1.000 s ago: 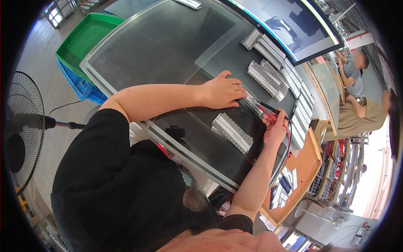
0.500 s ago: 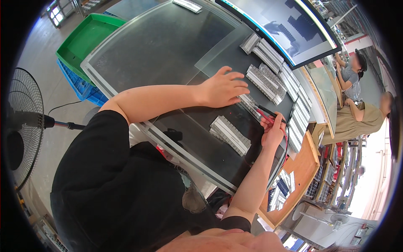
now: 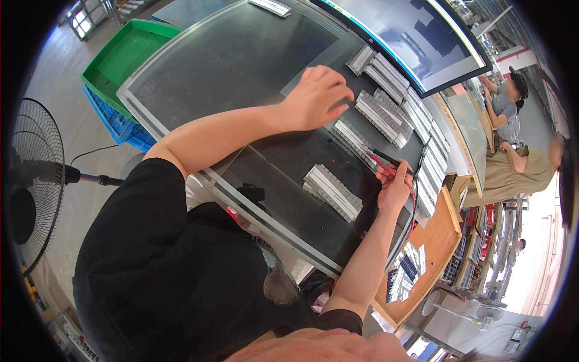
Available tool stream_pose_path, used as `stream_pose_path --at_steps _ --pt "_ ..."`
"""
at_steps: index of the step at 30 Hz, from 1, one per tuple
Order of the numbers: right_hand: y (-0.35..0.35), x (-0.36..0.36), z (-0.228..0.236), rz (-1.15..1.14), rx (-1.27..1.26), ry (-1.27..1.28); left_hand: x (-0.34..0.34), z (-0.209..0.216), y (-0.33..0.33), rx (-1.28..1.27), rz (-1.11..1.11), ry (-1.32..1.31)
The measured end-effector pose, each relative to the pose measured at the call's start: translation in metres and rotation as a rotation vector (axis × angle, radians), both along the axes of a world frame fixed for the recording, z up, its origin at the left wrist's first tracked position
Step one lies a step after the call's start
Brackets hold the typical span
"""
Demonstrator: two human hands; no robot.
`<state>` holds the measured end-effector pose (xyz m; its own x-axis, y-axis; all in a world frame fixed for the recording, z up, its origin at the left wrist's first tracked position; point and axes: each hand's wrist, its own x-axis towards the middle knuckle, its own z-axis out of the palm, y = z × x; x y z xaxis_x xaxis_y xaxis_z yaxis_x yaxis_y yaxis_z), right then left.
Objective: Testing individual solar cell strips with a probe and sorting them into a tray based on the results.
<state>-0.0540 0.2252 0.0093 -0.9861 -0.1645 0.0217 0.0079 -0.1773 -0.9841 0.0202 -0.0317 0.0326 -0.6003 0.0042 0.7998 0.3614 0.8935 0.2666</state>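
Observation:
My right hand grips a pair of red and black test probes like pens, their wires trailing down past the wrist. The probe tips meet the right end of a narrow grey-white segmented strip on the dark tabletop. Above the strip's other end hovers my left hand, its fingers loosely bent and apart, with nothing seen in it. Nearer to me lies a small group of similar strips. More strips lie beyond the probes.
A monitor stands at the table's far right, beside long rows of strips. At right a wooden tray holds loose strips. A green bin on a blue crate and a fan stand left. Two people work at far right.
My left hand has lifted away from the strip, up and to the left, its fingers curling more. More of the strip now shows. My right hand keeps the probes at about the same place.

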Motion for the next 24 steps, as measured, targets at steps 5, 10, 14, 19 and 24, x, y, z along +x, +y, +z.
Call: stream_pose_path --at_steps 5,10,14,19,24 --pt "0.0006 -0.0003 -0.0010 0.003 0.002 0.000 -0.0043 -0.0044 -0.0109 0.040 0.062 -0.019" --pt "0.0009 -0.0009 -0.0017 0.014 -0.004 0.006 -0.0046 -0.0065 -0.0095 0.029 0.049 -0.012" --pt "0.0008 -0.0011 -0.0017 0.012 -0.009 0.007 -0.0041 -0.0071 -0.0088 0.028 0.045 -0.020" --pt "0.0019 -0.0020 -0.0034 0.013 -0.008 -0.002 -0.0027 -0.0063 -0.0077 0.023 0.045 -0.024" --pt "0.0024 -0.0021 -0.0039 0.014 -0.016 -0.007 -0.0015 -0.0070 -0.0067 0.026 0.034 -0.042"
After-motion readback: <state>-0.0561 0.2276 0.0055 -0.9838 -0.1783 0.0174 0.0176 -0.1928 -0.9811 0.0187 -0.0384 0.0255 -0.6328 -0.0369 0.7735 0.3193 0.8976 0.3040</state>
